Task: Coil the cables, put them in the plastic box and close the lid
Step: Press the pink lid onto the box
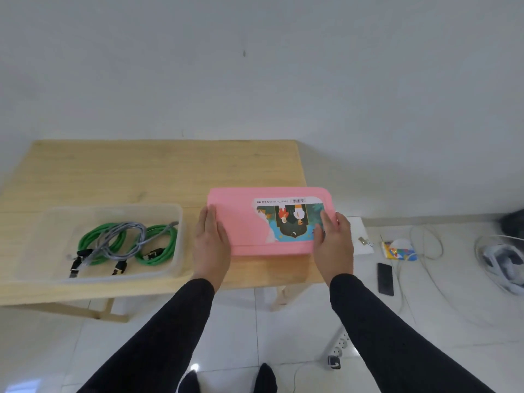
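Both grips on one lid (269,222) (three cables (127,242) boxed).

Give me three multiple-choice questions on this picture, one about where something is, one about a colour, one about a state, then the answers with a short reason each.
1. Where are the coiled cables?
A. Inside the clear plastic box
B. On top of the pink lid
C. On the floor

2. What colour is the lid held by the hands?
A. Green
B. Pink
C. Blue

3. What state is the box in?
A. Closed with the lid on
B. Tipped over
C. Open, with the lid beside it

Answers:
1 A: the green and grey coils lie in the box on the wooden table.
2 B: the left hand and right hand hold a pink lid by its two ends.
3 C: the box stands upright and uncovered, with the lid to its right.
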### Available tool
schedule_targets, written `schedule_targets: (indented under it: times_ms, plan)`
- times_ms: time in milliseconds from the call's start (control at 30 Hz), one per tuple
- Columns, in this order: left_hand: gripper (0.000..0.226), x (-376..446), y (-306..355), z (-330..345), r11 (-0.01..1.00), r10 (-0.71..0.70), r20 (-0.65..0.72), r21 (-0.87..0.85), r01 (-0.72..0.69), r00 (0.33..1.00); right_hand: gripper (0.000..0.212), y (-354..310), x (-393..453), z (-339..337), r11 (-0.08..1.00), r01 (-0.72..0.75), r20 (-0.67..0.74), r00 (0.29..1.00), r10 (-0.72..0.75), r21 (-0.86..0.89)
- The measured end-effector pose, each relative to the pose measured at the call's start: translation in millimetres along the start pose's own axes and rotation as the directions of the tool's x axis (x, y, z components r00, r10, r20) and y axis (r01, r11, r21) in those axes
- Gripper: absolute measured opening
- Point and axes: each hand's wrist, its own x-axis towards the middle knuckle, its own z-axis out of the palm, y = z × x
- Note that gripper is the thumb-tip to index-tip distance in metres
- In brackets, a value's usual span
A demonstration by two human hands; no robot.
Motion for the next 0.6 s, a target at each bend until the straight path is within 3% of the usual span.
schedule_targets:
  times_ms: [233, 433, 600]
  plan:
    - [0.045, 24.5, -26.5, -79.0, 1.000, 0.015, -0.102, -0.003, -0.015, 0.995, 0.041, -83.1, -15.8, 15.9, 0.996, 0.078, -0.026, 0.997, -0.077, 0.043]
    - [0.044, 27.1, -106.9, -165.2, 0.998, -0.041, -0.153, 0.034, 0.047, 0.987, 0.042, -170.8, -66.8, 71.6, 0.991, 0.104, 0.035, 0.994, -0.108, 0.086]
    - [0.045, 26.3, -170.9, -217.0, 0.993, -0.093, -0.113, 0.066, 0.101, 0.989, 0.042, -226.1, -108.8, 116.1, 0.991, 0.084, 0.092, 0.991, -0.094, 0.102]
